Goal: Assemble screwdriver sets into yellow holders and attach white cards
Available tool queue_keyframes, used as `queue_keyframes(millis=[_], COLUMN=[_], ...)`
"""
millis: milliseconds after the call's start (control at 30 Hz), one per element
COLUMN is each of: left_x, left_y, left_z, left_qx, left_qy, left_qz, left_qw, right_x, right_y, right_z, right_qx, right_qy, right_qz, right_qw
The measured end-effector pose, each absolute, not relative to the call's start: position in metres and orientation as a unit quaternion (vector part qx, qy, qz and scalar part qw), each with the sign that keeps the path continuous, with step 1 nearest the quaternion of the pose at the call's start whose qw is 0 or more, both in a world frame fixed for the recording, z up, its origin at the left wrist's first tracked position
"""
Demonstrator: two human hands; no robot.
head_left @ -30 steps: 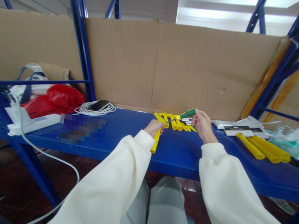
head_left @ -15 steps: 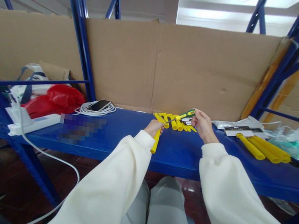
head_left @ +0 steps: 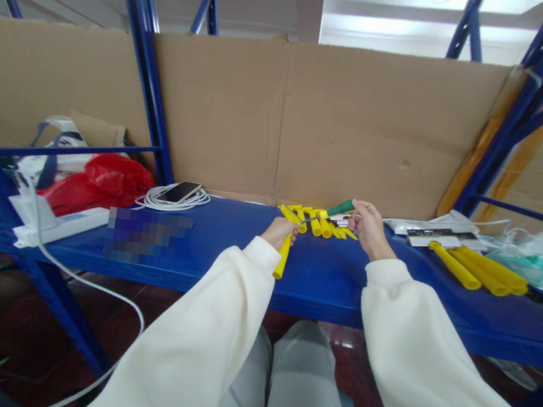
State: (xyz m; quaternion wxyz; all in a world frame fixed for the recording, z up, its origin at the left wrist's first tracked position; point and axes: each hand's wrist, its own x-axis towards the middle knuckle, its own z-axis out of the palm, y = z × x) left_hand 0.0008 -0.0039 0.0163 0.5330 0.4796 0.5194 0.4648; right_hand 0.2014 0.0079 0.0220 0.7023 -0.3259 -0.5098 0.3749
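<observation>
My left hand [head_left: 279, 232] is closed round a yellow tube-shaped handle [head_left: 282, 260], whose lower end sticks out below the fist. With its fingers pinched on the handle's end, my right hand [head_left: 367, 225] grips a green and yellow screwdriver [head_left: 339, 208]. The screwdriver's thin shaft slants down to the left, and its tip reaches the top of my left hand; the exact contact point is too small to make out. Just behind the hands lie several yellow tubular pieces [head_left: 315, 225] in a row on the blue shelf [head_left: 230, 245].
More yellow tubes [head_left: 481, 273] lie at right beside a black-and-white package [head_left: 436, 237] and a teal plastic bag [head_left: 528, 266]. Leftward are a phone [head_left: 181, 192] on a coiled white cable, a white power strip [head_left: 69, 223] and a red bag [head_left: 103, 181]. Cardboard [head_left: 364, 122] stands behind.
The screwdriver has turned about its length: its handle now shows a plain green side instead of the yellow-marked one. My right fingers have shifted slightly; my left hand stays in place.
</observation>
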Motion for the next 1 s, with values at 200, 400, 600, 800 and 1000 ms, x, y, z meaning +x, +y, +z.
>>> queue_keyframes(millis=[200, 400, 600, 800, 1000], left_x=[0.0006, 0.0005, 0.0004, 0.0014, 0.0013], left_y=[-0.0043, -0.0033, -0.0049, -0.0077, -0.0090], left_z=[0.0165, 0.0155, 0.0164, 0.0183, 0.0188], left_qx=[0.485, 0.484, 0.486, 0.484, 0.487], left_qy=[0.522, 0.519, 0.517, 0.520, 0.517], left_qz=[0.460, 0.469, 0.467, 0.467, 0.466], left_qw=[0.529, 0.526, 0.527, 0.526, 0.528], right_x=[0.2022, 0.2015, 0.2013, 0.2032, 0.2042], right_y=[0.0088, 0.0061, 0.0082, 0.0134, 0.0128], right_z=[0.0201, 0.0227, 0.0207, 0.0184, 0.0174], right_qx=[-0.333, -0.308, -0.301, -0.326, -0.336], right_qy=[-0.519, -0.527, -0.520, -0.506, -0.515], right_qz=[0.369, 0.401, 0.383, 0.371, 0.361], right_qw=[0.696, 0.683, 0.702, 0.707, 0.701])
